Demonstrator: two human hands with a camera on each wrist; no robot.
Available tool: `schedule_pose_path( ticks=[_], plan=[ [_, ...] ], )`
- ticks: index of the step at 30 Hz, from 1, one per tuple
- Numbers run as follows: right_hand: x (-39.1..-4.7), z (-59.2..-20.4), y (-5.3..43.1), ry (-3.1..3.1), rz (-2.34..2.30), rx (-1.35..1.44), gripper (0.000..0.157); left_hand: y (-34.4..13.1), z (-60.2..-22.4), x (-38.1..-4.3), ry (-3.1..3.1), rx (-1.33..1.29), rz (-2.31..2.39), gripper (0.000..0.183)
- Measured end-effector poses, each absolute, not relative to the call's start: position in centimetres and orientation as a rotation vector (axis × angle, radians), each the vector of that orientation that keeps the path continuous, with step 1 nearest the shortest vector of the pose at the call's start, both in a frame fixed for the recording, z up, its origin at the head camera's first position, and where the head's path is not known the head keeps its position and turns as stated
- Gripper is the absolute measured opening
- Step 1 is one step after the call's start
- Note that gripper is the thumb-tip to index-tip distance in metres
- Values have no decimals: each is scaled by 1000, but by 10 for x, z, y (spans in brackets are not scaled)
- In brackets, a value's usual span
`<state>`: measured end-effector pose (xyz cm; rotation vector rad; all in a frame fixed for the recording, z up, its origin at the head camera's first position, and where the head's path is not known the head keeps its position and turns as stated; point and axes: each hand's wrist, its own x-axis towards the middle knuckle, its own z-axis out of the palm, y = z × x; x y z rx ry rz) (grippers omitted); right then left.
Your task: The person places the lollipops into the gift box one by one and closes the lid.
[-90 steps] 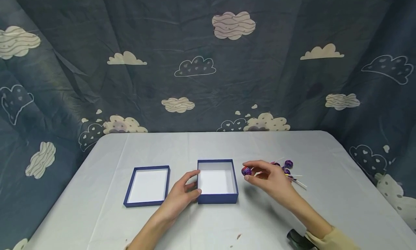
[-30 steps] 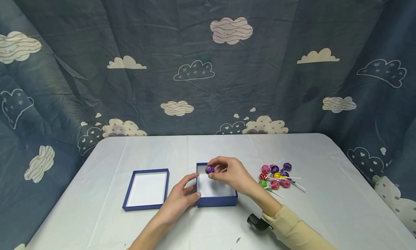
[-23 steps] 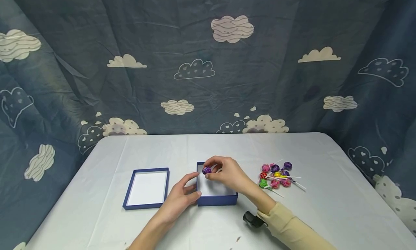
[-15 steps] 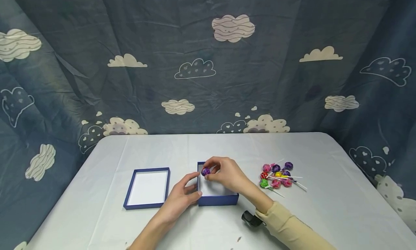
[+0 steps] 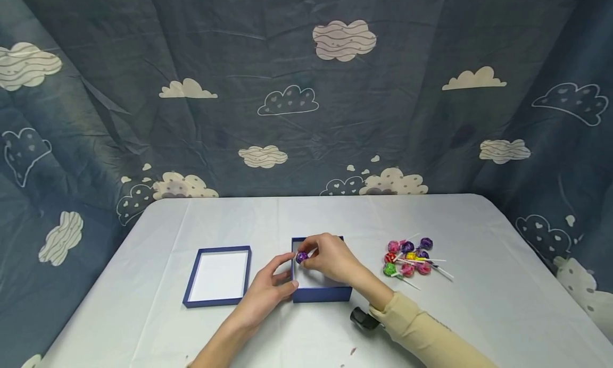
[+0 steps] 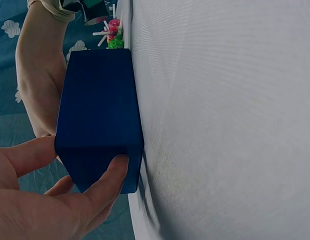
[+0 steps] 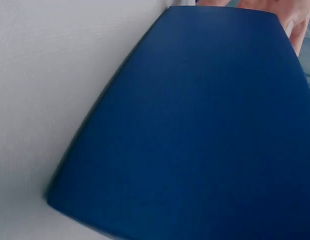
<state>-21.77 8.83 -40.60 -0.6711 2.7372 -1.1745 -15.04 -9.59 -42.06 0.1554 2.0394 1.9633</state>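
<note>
A blue-edged box [image 5: 322,294] with a white inside stands open on the table. My left hand [image 5: 269,284] rests against its left side, fingers spread; in the left wrist view one fingertip meets the rim and another presses the side of the box [image 6: 97,100]. My right hand [image 5: 330,257] reaches over the box and pinches a purple-wrapped lollipop [image 5: 301,257] inside the left wall; its stick is hidden by the hand. The right wrist view is mostly filled by the box's blue wall [image 7: 190,125].
A shallow blue-rimmed lid [image 5: 217,275] lies inside up, left of the box. Several lollipops [image 5: 407,270] in pink, red, green, yellow and purple wrappers are heaped to the right. A dark device [image 5: 364,319] hangs by the right sleeve, above the white-covered table [image 5: 239,219].
My right hand has carried the lollipop leftward from beside the pile into the box, then lowered it by the left wall. The left hand has stayed at the box's side.
</note>
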Motion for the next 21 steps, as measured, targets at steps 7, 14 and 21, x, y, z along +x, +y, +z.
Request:
schedule_pose_path(
  ticks=[7, 14, 21],
  plan=[
    [-221, -414, 84, 2748, -1169, -627, 17, -96, -422, -151, 2019, 171, 1983, 61],
    [-221, -416, 82, 2764, -1165, -578, 17, -96, -422, -151, 2028, 160, 1974, 61],
    [-220, -417, 79, 2777, -1146, -539, 18, -97, -422, -151, 2035, 165, 1968, 62]
  ],
)
